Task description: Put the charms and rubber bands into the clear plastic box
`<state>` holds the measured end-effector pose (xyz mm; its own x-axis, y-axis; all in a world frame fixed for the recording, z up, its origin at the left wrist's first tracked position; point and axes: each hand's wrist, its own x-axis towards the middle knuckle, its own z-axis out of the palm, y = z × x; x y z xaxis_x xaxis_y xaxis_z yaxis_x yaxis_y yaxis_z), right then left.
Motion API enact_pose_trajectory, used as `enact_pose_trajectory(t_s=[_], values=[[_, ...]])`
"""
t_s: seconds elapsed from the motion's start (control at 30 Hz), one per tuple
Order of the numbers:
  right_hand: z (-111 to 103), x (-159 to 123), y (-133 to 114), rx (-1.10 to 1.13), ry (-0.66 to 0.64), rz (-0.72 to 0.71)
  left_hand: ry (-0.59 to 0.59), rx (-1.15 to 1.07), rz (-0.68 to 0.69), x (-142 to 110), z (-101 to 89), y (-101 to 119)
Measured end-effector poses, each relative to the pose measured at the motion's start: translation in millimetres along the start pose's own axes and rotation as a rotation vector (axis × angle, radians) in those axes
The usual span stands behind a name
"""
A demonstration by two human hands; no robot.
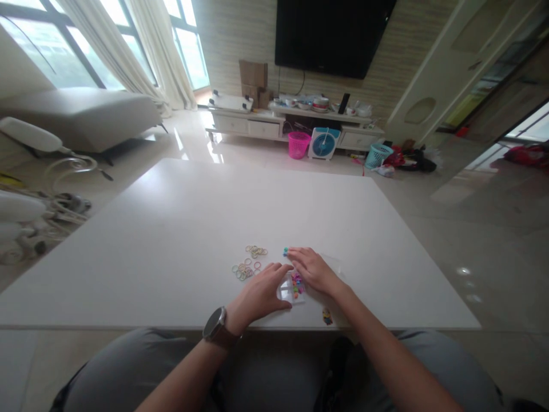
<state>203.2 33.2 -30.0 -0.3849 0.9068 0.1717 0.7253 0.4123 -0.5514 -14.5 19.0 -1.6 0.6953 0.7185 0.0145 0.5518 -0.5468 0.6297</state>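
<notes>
A clear plastic compartment box (286, 294) lies near the table's front edge, with small pink, orange and green pieces (297, 286) in its right-hand compartments. My left hand (259, 294) curls around the box's left side, thumb along the near edge and fingers at the far edge. Reaching over from the right, my right hand (315, 270) has its fingers stretched out beside small teal and blue pieces (285, 252) on the table. Whether the fingertips touch those pieces I cannot tell. Two loose piles of thin coloured rings (242, 271) lie left of my hands, partly behind the left one.
A small yellow-and-blue cartoon figure (327, 316) lies near the front edge of the white table (206, 212). Beyond my right hand is a thin clear plastic piece (333, 263). Farther off are a pink basket (298, 145) and a blue fan (323, 143).
</notes>
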Motion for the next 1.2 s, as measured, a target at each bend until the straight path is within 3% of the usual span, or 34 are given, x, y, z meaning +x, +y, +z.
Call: enact_pose_trajectory(t_s=[0.33, 0.53, 0.77, 0.97, 1.2], values=[[-21, -20, 0, -0.044, -0.077, 0.084, -0.022, -0.012, -0.012, -1, -0.7, -1], [-21, -18, -1, -0.068, -0.084, 0.139, -0.015, -0.041, -0.012, -1, 0.0, -4], [-23, -18, -7, -0.151, -0.136, 0.109, -0.004, -0.058, -0.001, -1, -0.1, -3], [-43, -28, -31, 0.048, -0.033, 0.084, 0.008, -0.055, 0.003, -1, -2.1, 0], [-42, -41, -42, 0.048, -0.246, -0.01, 0.008, -0.032, 0.001, 0, -0.3, 0]])
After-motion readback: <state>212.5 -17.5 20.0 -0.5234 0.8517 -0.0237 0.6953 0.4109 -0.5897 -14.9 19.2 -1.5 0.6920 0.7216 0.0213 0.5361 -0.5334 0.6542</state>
